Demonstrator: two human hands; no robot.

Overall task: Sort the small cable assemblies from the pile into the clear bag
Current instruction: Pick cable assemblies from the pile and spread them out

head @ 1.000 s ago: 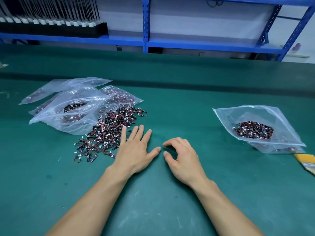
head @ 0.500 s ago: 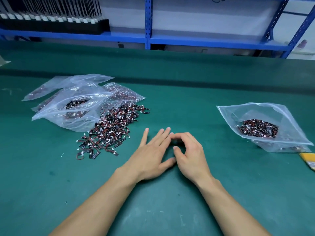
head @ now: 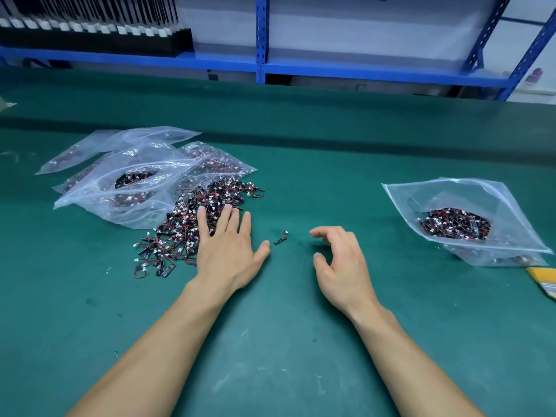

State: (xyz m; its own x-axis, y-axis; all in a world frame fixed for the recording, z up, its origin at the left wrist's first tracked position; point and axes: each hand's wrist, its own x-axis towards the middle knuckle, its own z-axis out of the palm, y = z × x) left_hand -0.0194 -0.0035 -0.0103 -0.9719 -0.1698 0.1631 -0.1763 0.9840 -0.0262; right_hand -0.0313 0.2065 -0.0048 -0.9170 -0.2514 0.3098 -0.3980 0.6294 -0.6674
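Note:
A pile of small red-and-black cable assemblies (head: 186, 227) with white connectors lies on the green mat at the left. My left hand (head: 228, 248) lies flat with straight fingers, its fingertips on the pile's right edge. One single cable assembly (head: 280, 237) lies alone on the mat between my hands. My right hand (head: 340, 263) hovers to the right of it, fingers loosely curled, holding nothing. The clear bag (head: 469, 203) with a heap of assemblies inside lies open at the right.
Several clear bags (head: 129, 179) holding more assemblies are stacked behind the pile at the left. A yellow-edged object (head: 544, 281) lies at the right edge. A blue shelf frame (head: 261, 40) runs along the back of the green mat (head: 301, 341).
My hands have parted: the left moved back onto the pile's edge, the right shifted right. A single assembly now lies on the mat where they met.

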